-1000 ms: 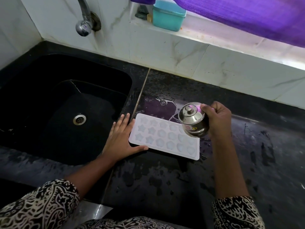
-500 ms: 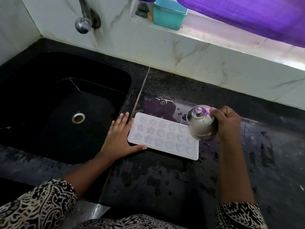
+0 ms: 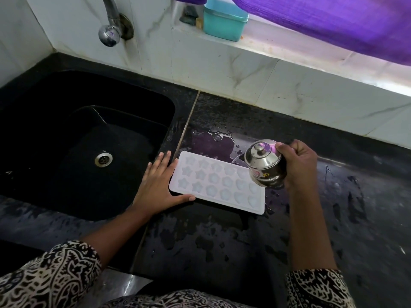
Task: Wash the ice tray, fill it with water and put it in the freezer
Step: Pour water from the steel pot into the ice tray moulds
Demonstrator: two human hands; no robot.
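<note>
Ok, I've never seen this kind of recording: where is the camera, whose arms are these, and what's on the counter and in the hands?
There is no machine here: the arms belong to a person wearing a wide-angle camera on the head, so you look forward and down as they do. Their left hand lies flat on the black counter, fingers straight, against the left end of a white ice tray. Their right hand grips a lidded steel pot, tilted over the tray's right end; a thin stream of water falls from it. Left of the tray is a black sink with a tap above it. A teal box stands on the ledge behind.
</note>
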